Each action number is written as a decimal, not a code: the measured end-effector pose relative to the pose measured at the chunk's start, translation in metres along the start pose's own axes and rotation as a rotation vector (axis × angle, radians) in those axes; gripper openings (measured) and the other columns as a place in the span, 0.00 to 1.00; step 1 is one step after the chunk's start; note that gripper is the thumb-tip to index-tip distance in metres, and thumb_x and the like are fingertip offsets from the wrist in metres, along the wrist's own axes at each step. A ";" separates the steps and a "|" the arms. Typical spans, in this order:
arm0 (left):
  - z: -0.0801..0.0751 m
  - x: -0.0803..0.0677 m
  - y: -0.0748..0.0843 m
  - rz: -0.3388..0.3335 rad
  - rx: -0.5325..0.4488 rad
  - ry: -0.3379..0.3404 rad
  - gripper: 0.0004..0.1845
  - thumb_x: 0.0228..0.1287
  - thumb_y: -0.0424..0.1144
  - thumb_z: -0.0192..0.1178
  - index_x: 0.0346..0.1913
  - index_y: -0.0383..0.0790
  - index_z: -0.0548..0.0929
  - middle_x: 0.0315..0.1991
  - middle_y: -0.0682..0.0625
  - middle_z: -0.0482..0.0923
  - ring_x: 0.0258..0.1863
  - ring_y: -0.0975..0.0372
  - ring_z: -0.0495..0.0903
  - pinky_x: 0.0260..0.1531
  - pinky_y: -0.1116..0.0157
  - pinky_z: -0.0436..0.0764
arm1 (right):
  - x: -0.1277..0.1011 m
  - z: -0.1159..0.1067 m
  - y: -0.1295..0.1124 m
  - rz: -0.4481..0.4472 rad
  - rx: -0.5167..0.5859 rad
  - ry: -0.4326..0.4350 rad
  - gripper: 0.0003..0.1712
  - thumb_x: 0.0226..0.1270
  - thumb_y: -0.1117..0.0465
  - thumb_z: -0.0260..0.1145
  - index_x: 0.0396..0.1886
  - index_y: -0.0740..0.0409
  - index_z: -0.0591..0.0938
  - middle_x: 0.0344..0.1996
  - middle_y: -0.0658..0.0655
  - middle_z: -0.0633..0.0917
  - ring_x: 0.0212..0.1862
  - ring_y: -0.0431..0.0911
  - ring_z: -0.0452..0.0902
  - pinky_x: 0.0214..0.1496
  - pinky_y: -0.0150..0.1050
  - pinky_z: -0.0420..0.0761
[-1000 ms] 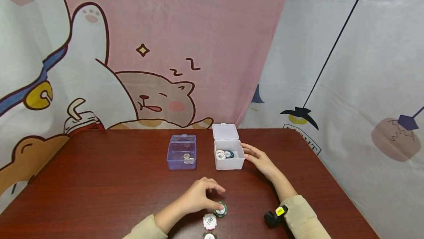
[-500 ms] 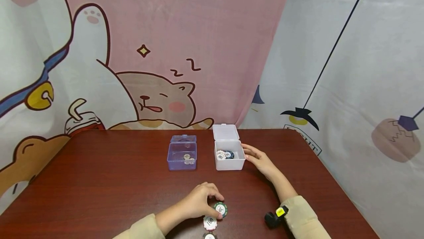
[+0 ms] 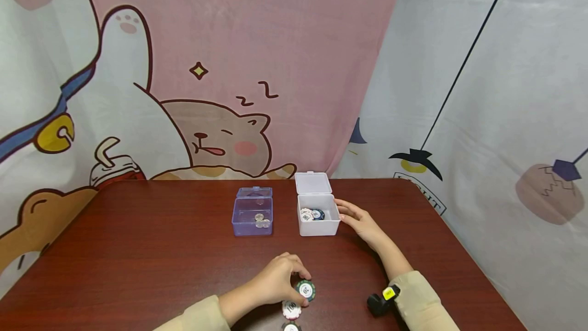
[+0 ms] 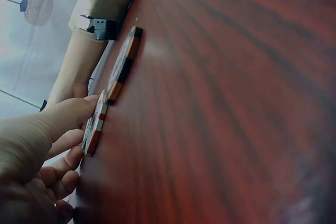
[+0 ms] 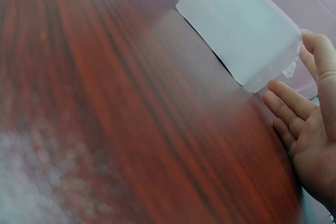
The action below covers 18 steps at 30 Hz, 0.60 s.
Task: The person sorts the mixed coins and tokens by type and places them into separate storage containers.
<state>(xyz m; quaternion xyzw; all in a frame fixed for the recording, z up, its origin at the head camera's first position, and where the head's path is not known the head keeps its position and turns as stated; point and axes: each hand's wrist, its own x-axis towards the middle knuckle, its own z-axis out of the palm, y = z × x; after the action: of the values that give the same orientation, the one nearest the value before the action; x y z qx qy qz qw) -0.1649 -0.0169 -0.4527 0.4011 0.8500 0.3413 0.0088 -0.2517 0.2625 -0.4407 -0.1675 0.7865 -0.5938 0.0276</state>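
My left hand (image 3: 275,280) has its thumb and forefinger at opposite edges of a green-rimmed poker chip (image 3: 305,290), which looks flat on the table. Partly under the thumb is a white "100" chip (image 3: 291,311); its red-and-white edge shows in the left wrist view. Nearer me lies a dark-rimmed chip (image 3: 291,327), cut off by the frame's bottom. Farther back, a white plastic box (image 3: 318,228) stands with its lid up and several poker chips (image 3: 307,214) inside. My right hand (image 3: 363,224) rests its loosely extended fingers against the box's right side.
Left of the white box is a translucent purple box (image 3: 243,228), lid up, with several coins (image 3: 259,218) in it. Both stand toward the far edge of the reddish-brown table (image 3: 161,249). A printed cloth (image 3: 321,66) hangs behind. A black device (image 3: 377,304) sits on my right wrist.
The left thumb has slid from the green-rimmed chip's face to its near edge, and the forefinger has come down to its far edge. My right hand stays still.
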 end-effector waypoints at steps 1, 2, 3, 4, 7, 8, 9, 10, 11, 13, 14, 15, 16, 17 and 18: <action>0.000 0.000 0.001 -0.004 0.006 -0.003 0.20 0.32 0.43 0.81 0.35 0.47 0.88 0.32 0.66 0.77 0.36 0.72 0.70 0.40 0.75 0.67 | 0.000 0.000 0.000 0.000 0.000 -0.001 0.28 0.70 0.68 0.58 0.69 0.66 0.66 0.59 0.73 0.72 0.62 0.65 0.66 0.61 0.60 0.62; 0.000 0.001 0.001 -0.008 0.009 -0.006 0.20 0.32 0.43 0.81 0.34 0.47 0.88 0.31 0.66 0.77 0.36 0.72 0.70 0.40 0.75 0.67 | 0.000 0.000 -0.001 0.001 0.001 -0.001 0.28 0.70 0.68 0.58 0.69 0.66 0.66 0.59 0.73 0.72 0.62 0.65 0.66 0.61 0.61 0.62; 0.000 0.001 0.001 -0.009 0.014 -0.010 0.19 0.32 0.42 0.80 0.34 0.47 0.88 0.31 0.66 0.77 0.35 0.72 0.70 0.40 0.75 0.67 | -0.001 0.000 -0.001 0.001 -0.004 -0.002 0.28 0.70 0.68 0.58 0.69 0.66 0.66 0.59 0.73 0.72 0.62 0.65 0.66 0.61 0.61 0.62; 0.000 0.001 0.002 -0.009 0.018 -0.012 0.19 0.32 0.42 0.80 0.33 0.47 0.89 0.31 0.67 0.77 0.35 0.73 0.70 0.40 0.75 0.67 | -0.001 0.000 -0.002 0.000 -0.003 -0.004 0.28 0.70 0.68 0.57 0.69 0.66 0.66 0.59 0.73 0.72 0.62 0.66 0.66 0.61 0.61 0.62; 0.000 0.002 0.002 0.001 0.033 -0.016 0.18 0.32 0.42 0.80 0.32 0.47 0.89 0.30 0.67 0.77 0.34 0.74 0.71 0.43 0.73 0.67 | -0.001 0.001 -0.003 -0.007 -0.006 -0.008 0.28 0.70 0.68 0.57 0.69 0.67 0.65 0.59 0.74 0.72 0.62 0.66 0.66 0.61 0.61 0.61; 0.000 0.002 0.002 0.007 0.039 -0.016 0.17 0.32 0.42 0.80 0.32 0.47 0.89 0.30 0.67 0.77 0.34 0.75 0.72 0.44 0.73 0.67 | -0.001 0.001 -0.003 -0.009 -0.006 -0.009 0.28 0.70 0.68 0.57 0.69 0.67 0.65 0.59 0.74 0.72 0.62 0.66 0.66 0.61 0.61 0.61; 0.000 0.003 0.002 0.013 0.048 -0.016 0.17 0.32 0.42 0.80 0.32 0.47 0.89 0.29 0.67 0.77 0.33 0.75 0.72 0.45 0.73 0.67 | -0.001 0.001 -0.003 -0.011 -0.007 -0.009 0.28 0.70 0.68 0.57 0.68 0.67 0.65 0.59 0.74 0.72 0.62 0.66 0.66 0.61 0.61 0.61; 0.000 0.003 0.002 0.017 0.054 -0.016 0.17 0.32 0.42 0.80 0.32 0.47 0.88 0.29 0.67 0.76 0.33 0.76 0.72 0.45 0.73 0.67 | -0.001 0.001 -0.003 -0.013 -0.003 -0.009 0.28 0.70 0.69 0.57 0.68 0.67 0.65 0.59 0.74 0.72 0.62 0.66 0.66 0.61 0.61 0.61; 0.000 0.003 0.002 0.022 0.061 -0.017 0.17 0.32 0.42 0.80 0.32 0.47 0.88 0.29 0.67 0.76 0.33 0.75 0.71 0.45 0.73 0.67 | -0.001 0.001 -0.003 -0.016 -0.005 -0.009 0.28 0.70 0.69 0.57 0.68 0.67 0.65 0.59 0.74 0.72 0.62 0.66 0.66 0.61 0.61 0.61; 0.001 0.002 0.002 0.025 0.069 -0.017 0.17 0.32 0.43 0.79 0.31 0.48 0.88 0.29 0.67 0.76 0.32 0.75 0.70 0.42 0.74 0.67 | -0.001 0.000 -0.002 -0.019 -0.007 -0.009 0.28 0.70 0.69 0.57 0.69 0.67 0.65 0.59 0.74 0.72 0.62 0.66 0.66 0.61 0.61 0.61; 0.001 0.002 0.002 0.025 0.072 -0.016 0.16 0.32 0.43 0.79 0.31 0.48 0.88 0.29 0.67 0.76 0.32 0.75 0.69 0.40 0.75 0.67 | -0.001 0.000 -0.002 -0.018 -0.011 -0.008 0.28 0.70 0.68 0.57 0.69 0.67 0.65 0.59 0.74 0.72 0.62 0.66 0.66 0.61 0.61 0.61; 0.001 0.002 0.002 0.023 0.072 -0.014 0.16 0.32 0.43 0.79 0.31 0.48 0.88 0.29 0.67 0.76 0.32 0.74 0.68 0.38 0.75 0.67 | -0.001 0.000 -0.001 -0.018 -0.012 -0.008 0.28 0.70 0.68 0.57 0.69 0.67 0.65 0.59 0.74 0.72 0.62 0.66 0.66 0.61 0.61 0.61; 0.001 0.002 0.002 0.020 0.071 -0.012 0.16 0.32 0.43 0.79 0.31 0.49 0.88 0.29 0.67 0.76 0.32 0.74 0.68 0.37 0.76 0.67 | -0.001 0.000 -0.001 -0.017 -0.013 -0.008 0.28 0.70 0.68 0.57 0.69 0.67 0.65 0.59 0.73 0.72 0.62 0.66 0.66 0.61 0.61 0.61; 0.001 0.002 0.002 0.017 0.073 -0.011 0.16 0.32 0.43 0.79 0.31 0.49 0.88 0.29 0.67 0.76 0.32 0.74 0.68 0.36 0.76 0.67 | 0.000 0.000 -0.001 -0.016 -0.011 -0.008 0.28 0.70 0.68 0.57 0.69 0.66 0.65 0.59 0.73 0.72 0.62 0.65 0.66 0.61 0.61 0.61; 0.001 0.002 0.002 0.014 0.074 -0.010 0.16 0.32 0.42 0.79 0.31 0.49 0.88 0.29 0.67 0.76 0.32 0.73 0.67 0.36 0.76 0.67 | 0.000 0.000 -0.001 -0.015 -0.010 -0.008 0.28 0.70 0.68 0.57 0.69 0.66 0.66 0.59 0.73 0.72 0.62 0.65 0.66 0.61 0.61 0.61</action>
<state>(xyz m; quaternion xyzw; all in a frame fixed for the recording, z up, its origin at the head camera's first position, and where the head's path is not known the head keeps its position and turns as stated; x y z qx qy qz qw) -0.1647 -0.0146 -0.4519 0.4087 0.8592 0.3076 -0.0044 -0.2513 0.2626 -0.4401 -0.1762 0.7880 -0.5893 0.0254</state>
